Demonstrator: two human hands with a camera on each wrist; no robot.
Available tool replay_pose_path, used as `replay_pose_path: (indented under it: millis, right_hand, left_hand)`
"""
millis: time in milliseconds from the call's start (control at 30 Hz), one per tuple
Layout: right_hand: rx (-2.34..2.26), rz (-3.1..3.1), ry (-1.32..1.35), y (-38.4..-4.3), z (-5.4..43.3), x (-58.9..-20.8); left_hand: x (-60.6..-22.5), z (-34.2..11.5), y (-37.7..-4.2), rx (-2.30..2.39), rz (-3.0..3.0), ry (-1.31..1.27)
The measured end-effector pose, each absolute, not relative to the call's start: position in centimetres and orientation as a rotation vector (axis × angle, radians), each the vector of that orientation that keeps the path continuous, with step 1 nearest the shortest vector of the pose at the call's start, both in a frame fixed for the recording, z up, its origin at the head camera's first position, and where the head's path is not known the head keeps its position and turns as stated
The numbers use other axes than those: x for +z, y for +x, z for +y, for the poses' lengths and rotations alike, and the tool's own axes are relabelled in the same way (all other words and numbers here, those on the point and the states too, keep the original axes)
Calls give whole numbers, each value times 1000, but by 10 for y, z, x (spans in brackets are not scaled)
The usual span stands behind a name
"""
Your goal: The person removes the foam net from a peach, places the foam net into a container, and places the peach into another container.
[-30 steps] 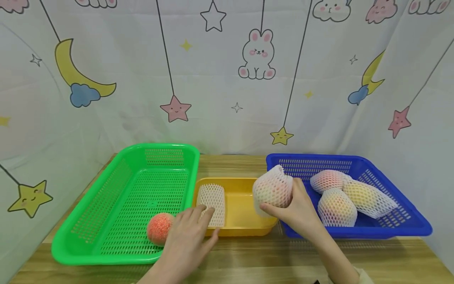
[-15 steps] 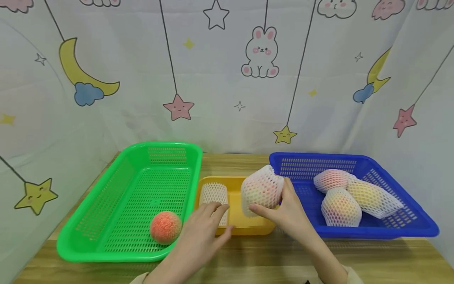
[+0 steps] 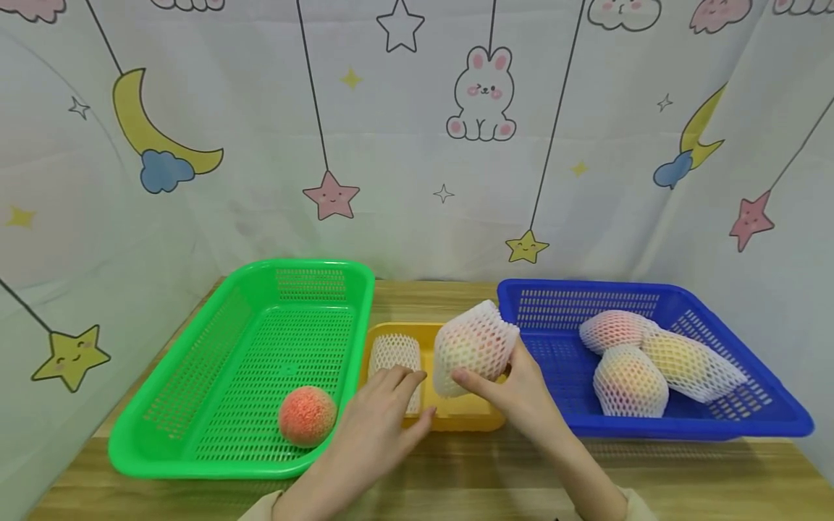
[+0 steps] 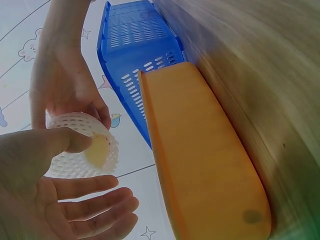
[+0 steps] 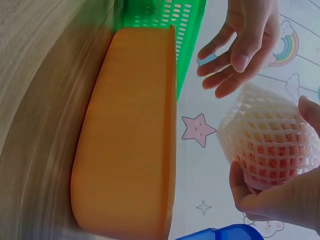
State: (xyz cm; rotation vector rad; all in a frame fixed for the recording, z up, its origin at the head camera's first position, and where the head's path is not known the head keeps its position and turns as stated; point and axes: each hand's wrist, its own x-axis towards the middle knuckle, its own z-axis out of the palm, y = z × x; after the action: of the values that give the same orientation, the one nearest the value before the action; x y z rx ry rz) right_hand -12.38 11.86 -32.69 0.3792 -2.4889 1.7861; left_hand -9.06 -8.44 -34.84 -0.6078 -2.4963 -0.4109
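Observation:
My right hand holds a round red-and-yellow fruit in a white foam net above the yellow tray. Its thumb lies on the near side of the net, and in the right wrist view its fingers curl round the fruit. My left hand hovers over the tray's left part, fingers loosely extended and holding nothing. In the right wrist view a gap separates this left hand from the net. A flat white foam net lies in the tray, partly covered by the left hand.
On the left stands a green basket with a fuzzy peach-coloured ball inside. A blue basket on the right contains several netted fruits. Both flank the tray on the wooden table, before a patterned curtain.
My right hand has carried the netted fruit leftward, over the tray. My left hand has shifted right, closer to it. The whole view has drifted slightly.

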Motion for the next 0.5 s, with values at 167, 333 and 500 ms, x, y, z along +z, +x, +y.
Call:
replay_pose_path:
  millis: [167,333,500]
  right_hand:
    - [1867,-2465,406,-124,116,-329]
    - [1924,-2443,440,-123,114,-331]
    - [1961,-2422,462,-123,114,-330]
  left_hand:
    - [-348,-84,-91,-485,-2514,-595]
    - [-349,-84,-92,-543,-2495,-594]
    - [-350,-84,-92,-574,-2489,-598]
